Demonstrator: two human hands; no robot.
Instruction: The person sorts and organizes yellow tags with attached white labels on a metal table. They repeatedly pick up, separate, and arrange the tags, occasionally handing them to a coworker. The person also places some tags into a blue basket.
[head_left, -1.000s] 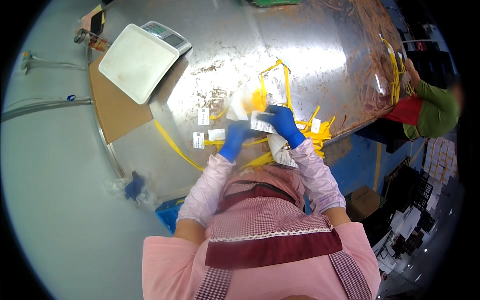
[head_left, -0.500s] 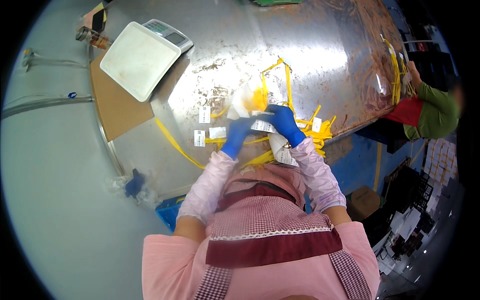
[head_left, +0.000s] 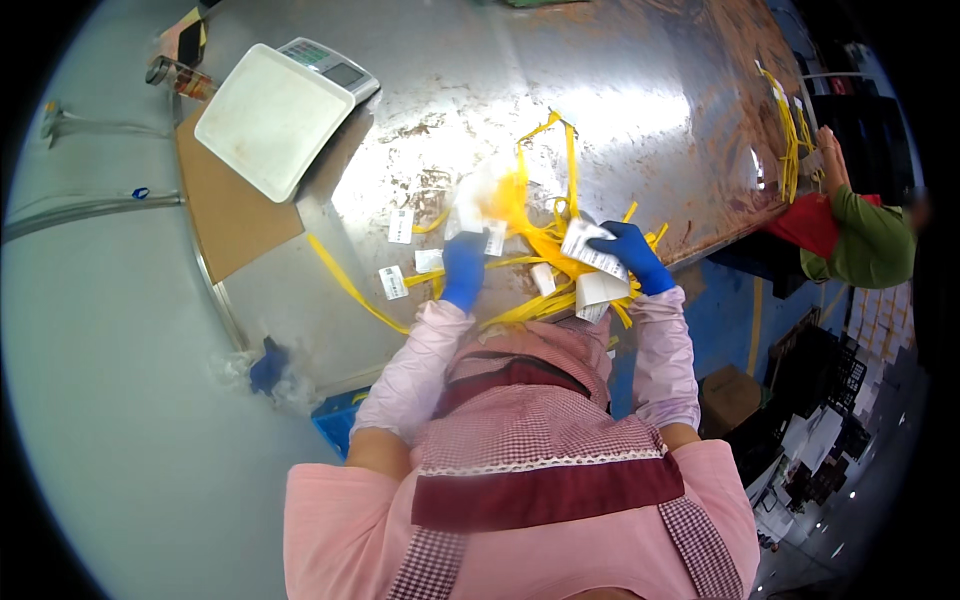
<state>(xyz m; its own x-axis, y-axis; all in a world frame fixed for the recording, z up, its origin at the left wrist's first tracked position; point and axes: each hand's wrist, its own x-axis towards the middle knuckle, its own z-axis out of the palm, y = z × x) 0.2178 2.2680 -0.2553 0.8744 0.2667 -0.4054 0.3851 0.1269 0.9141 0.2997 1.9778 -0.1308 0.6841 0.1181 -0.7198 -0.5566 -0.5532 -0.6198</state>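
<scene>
Head view shows the left hand [head_left: 464, 270], in a blue glove, clenched on a clear plastic bag [head_left: 478, 195] that rises just ahead of it over the metal table [head_left: 640, 90]. Well to its right, the right hand [head_left: 630, 255], also gloved blue, grasps a sheaf of white paper labels [head_left: 592, 262], with a tangle of yellow straps [head_left: 540, 235] lying between the two hands. Far ahead of the left hand sits a white weighing scale [head_left: 275, 115].

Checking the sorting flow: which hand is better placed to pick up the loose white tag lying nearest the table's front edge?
Left, probably. The left hand rests on the yellow strips close to that white tag. The right hand already holds a stack of tags and sits farther away.
</scene>
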